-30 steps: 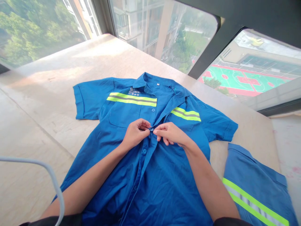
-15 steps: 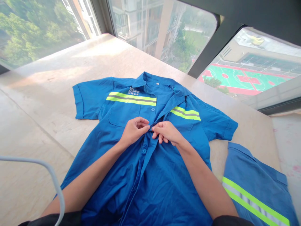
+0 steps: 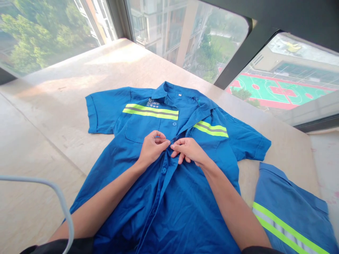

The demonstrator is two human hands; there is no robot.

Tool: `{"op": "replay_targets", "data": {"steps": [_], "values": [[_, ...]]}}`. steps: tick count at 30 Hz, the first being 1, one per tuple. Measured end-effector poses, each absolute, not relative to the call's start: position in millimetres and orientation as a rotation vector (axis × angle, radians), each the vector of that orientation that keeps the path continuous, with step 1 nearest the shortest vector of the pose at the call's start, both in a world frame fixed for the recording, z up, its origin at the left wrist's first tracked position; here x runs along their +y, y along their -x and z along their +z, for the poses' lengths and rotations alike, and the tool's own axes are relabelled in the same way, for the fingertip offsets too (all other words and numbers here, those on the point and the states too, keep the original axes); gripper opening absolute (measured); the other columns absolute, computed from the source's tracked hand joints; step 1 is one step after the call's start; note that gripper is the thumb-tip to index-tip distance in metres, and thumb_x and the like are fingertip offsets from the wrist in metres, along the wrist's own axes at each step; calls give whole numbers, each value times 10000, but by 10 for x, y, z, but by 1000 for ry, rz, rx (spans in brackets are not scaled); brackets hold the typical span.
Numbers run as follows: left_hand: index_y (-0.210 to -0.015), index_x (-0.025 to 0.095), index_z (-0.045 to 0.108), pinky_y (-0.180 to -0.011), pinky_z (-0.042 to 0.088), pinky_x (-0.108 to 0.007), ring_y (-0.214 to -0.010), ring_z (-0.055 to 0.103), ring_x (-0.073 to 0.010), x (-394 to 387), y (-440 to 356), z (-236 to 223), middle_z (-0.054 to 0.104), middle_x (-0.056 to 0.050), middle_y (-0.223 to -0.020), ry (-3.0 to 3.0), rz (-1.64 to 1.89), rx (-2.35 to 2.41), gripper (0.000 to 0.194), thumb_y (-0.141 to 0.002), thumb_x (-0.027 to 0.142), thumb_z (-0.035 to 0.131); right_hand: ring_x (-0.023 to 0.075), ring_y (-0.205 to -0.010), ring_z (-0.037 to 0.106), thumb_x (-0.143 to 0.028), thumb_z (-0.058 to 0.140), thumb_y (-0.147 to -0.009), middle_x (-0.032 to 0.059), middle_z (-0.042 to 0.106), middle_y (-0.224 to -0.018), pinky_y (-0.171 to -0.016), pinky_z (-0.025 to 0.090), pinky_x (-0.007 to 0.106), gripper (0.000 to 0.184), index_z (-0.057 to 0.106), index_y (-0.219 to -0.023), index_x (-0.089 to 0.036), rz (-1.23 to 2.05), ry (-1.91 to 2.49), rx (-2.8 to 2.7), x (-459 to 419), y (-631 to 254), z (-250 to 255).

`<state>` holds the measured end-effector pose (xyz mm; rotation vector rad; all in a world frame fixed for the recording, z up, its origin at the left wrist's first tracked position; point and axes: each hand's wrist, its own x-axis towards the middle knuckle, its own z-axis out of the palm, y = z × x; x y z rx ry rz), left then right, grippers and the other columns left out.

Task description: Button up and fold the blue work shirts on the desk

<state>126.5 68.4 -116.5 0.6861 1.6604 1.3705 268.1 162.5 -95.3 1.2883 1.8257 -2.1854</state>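
A blue short-sleeved work shirt [image 3: 209, 197] with yellow-green reflective bands lies spread face up, its collar away from me. At the middle of its front opening my two hands meet, fingertips almost touching. My left hand [image 3: 154, 148] pinches the shirt's front edge between thumb and forefinger. From the other side my right hand [image 3: 189, 150] pinches the overlapping front edge, its other fingers loosely curled. The button at the pinch is hidden by my fingertips. One button [image 3: 174, 124] shows above my hands and another button [image 3: 164, 170] below, both outside their holes.
Folded blue trousers or another garment [image 3: 291, 201] with reflective bands lies at the right; its kind is unclear. A pale cable [image 3: 59, 197] curves across the lower left. The light stone-like surface [image 3: 53, 116] ends at windows with dark frames [image 3: 233, 53].
My hands stay pinched at the same spot on the shirt front, with only slight finger movement. The whole view has shifted a little, so everything sits slightly further right.
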Motion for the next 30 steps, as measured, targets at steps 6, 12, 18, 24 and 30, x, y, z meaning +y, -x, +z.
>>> {"op": "replay_targets", "data": {"steps": [6,12,18,24,30], "values": [[-834,168,523,-554,490,-212,-604,664,-146,688,-1276,-1156,715,-37,-728,-697,1378,1657,328,-647,293,763,67,-380,568,-232,634,-838,57,735,-706,-280,244,126,118,610,-790,-126,-2195,-1321,1833,1635,-2683,-951],[-823,173,526,-546,478,-211,-603,664,-149,669,-1292,-1146,723,-37,-730,-736,1368,1713,303,-659,282,757,91,-412,603,-212,647,-796,62,728,-688,-283,247,128,98,611,-764,-126,-2213,-1326,1802,1651,-2692,-950],[-815,186,478,-555,479,-216,-607,667,-151,659,-1313,-1127,726,-31,-737,-722,1395,1713,335,-660,290,757,96,-416,604,-212,653,-778,68,726,-679,-285,250,133,100,609,-755,-126,-2220,-1334,1807,1654,-2689,-944],[-825,200,415,-571,478,-218,-593,650,-137,663,-1327,-1149,726,-20,-746,-712,1436,1701,375,-673,285,746,91,-416,603,-194,629,-789,57,720,-666,-291,250,130,83,611,-754,-122,-2205,-1368,1831,1625,-2671,-940],[-830,186,464,-558,454,-213,-609,638,-137,682,-1251,-1159,707,-32,-733,-828,1318,1673,314,-695,298,723,96,-422,613,-186,600,-810,48,716,-651,-310,284,132,94,599,-736,-128,-2145,-1353,1943,1589,-2665,-958]]}}
